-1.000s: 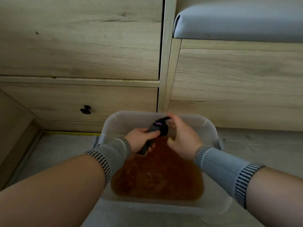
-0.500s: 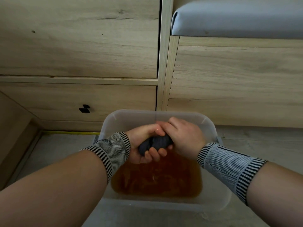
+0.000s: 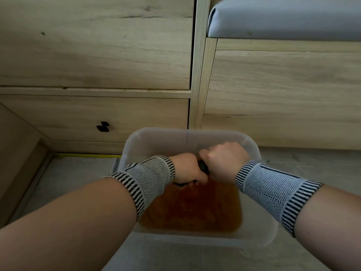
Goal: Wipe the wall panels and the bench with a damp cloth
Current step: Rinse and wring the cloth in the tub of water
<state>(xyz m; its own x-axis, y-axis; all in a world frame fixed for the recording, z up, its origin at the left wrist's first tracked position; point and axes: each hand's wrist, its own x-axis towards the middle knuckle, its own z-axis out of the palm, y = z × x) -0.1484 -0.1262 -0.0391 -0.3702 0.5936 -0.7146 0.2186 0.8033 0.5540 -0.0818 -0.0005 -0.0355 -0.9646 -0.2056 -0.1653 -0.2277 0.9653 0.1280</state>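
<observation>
Rotated since before, both hands' grip (image 3: 203, 167) wrings the dark cloth (image 3: 203, 166) over the clear tub (image 3: 252, 145) of brown water (image 3: 193, 210).

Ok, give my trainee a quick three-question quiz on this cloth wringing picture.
1. True or false: both hands grip the dark cloth.
2. The tub holds water of what colour? A clear, B brownish, C blue.
3. What is the black thing on the lower left panel?

Key: 1 true: left hand and right hand clench it over the tub. 2 B. 3 a knob.
</observation>
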